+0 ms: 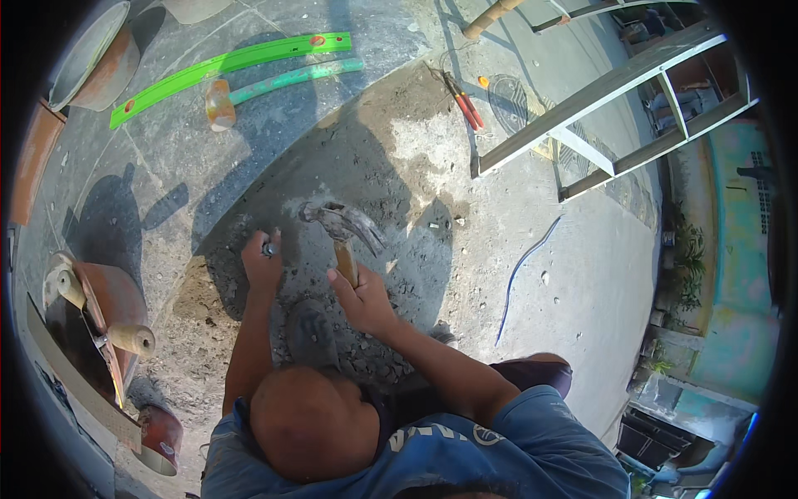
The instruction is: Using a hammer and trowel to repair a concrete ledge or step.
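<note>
My left hand (263, 268) is closed around a metal chisel-like rod, held upright over the broken ground. Only the round top end (268, 249) of this rod shows; the rest is hidden by my fingers. In my right hand (366, 306) I grip a claw hammer by its wooden handle (345, 259). The hammer's steel head (339, 220) is up and to the right of my left hand, apart from the rod. Beneath both hands lies grey, chipped concrete with loose rubble (370, 353) near my foot.
A green straightedge (233, 62) and a mallet with a green handle (295, 79) lie at the far left. Red-handled pliers (465, 106) and a metal ladder (598, 108) are far right. A blue cord (522, 268) lies right; a bucket with wooden-handled trowels (112, 303) stands left.
</note>
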Motion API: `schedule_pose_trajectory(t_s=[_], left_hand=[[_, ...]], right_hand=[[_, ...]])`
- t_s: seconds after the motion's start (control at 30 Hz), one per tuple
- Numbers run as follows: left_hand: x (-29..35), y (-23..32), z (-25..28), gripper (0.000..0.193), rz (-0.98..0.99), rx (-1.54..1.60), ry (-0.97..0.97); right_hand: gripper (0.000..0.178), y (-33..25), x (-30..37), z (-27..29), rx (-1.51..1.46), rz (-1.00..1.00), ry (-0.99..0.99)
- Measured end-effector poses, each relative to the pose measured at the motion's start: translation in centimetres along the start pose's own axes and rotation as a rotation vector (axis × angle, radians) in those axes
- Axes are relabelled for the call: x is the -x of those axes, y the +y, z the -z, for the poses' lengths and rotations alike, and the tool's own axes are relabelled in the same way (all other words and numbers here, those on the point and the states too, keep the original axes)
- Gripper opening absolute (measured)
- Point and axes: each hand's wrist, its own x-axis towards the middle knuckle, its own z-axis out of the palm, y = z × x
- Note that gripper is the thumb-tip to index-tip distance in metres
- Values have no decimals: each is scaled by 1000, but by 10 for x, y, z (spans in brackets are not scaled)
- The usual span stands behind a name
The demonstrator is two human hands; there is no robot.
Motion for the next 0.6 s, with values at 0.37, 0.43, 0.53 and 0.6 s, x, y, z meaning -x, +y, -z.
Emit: schedule_pose_trajectory(t_s=[0.37, 0.43, 0.53, 0.6], left_hand=[[-36, 124, 21, 72, 122, 758, -283], [-33, 119, 17, 69, 87, 805, -320], [-28, 114, 17, 69, 127, 751, -418], [-28, 129, 17, 64, 118, 742, -422]], right_hand=[[39, -13, 8, 27, 159, 142, -37], [38, -12, 10, 24, 192, 147, -27], [35, -3, 12, 24, 188, 155, -97], [34, -4, 16, 27, 114, 112, -111]])
